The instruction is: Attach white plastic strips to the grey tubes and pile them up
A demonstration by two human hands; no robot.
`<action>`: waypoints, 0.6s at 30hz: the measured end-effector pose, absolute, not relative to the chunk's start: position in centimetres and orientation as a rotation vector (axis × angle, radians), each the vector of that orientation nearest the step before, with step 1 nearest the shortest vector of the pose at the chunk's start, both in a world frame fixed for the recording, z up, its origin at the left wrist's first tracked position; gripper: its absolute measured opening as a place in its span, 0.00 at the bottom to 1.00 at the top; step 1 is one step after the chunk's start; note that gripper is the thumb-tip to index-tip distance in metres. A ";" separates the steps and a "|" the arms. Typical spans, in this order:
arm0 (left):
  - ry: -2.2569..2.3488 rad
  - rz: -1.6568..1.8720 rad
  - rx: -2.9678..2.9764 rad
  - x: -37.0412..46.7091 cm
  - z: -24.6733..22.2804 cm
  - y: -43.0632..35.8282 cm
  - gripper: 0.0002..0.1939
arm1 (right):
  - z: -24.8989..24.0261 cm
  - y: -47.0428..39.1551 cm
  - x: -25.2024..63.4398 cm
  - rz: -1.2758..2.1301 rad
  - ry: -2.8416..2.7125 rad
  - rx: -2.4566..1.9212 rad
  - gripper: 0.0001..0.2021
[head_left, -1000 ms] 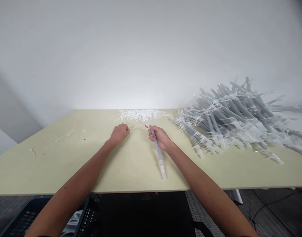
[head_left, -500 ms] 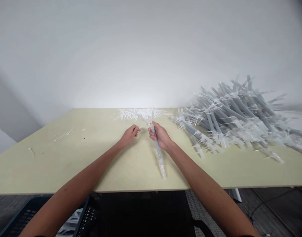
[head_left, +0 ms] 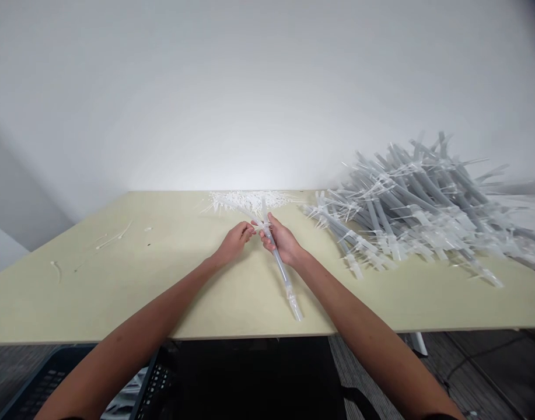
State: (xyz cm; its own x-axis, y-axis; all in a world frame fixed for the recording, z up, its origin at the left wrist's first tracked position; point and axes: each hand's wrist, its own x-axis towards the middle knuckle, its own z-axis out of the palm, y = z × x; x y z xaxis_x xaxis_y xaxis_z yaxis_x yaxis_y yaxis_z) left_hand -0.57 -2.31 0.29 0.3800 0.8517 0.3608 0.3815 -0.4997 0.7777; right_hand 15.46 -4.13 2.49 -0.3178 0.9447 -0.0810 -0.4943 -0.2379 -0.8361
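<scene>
My right hand [head_left: 281, 238] is wrapped round a grey tube assembly [head_left: 279, 265] near its upper joint, where it branches into thinner arms. Its lower end, a clear sleeve, points down toward the table's front edge. My left hand [head_left: 234, 240] is pinched close beside that joint, on its left side. What its fingertips grip is too small to make out. Behind both hands, a heap of white cable ties [head_left: 249, 201] lies at the back of the table.
A large pile of similar tube assemblies [head_left: 416, 198] covers the right of the table [head_left: 162, 303]. A few loose ties [head_left: 114, 238] lie at the left. Below the front edge stands a dark basket [head_left: 52, 373] with pale pieces inside.
My left hand has moved right, up to the joint. The tube assembly has tilted, its upper end going left and its lower end right, still in my right hand.
</scene>
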 end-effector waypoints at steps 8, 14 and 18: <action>1.273 1.221 1.603 -1.2 -0.6 -0.5 0.14 | 2.5 -4.2 15.6 1.752 -0.869 -0.744 0.19; 1.134 1.182 1.685 -1.3 -0.3 -0.8 0.14 | 2.5 -4.2 15.6 1.771 -0.827 -0.708 0.22; 1.028 1.116 1.929 -1.1 0.2 -1.7 0.14 | 2.3 -4.0 15.6 1.767 -0.834 -0.707 0.24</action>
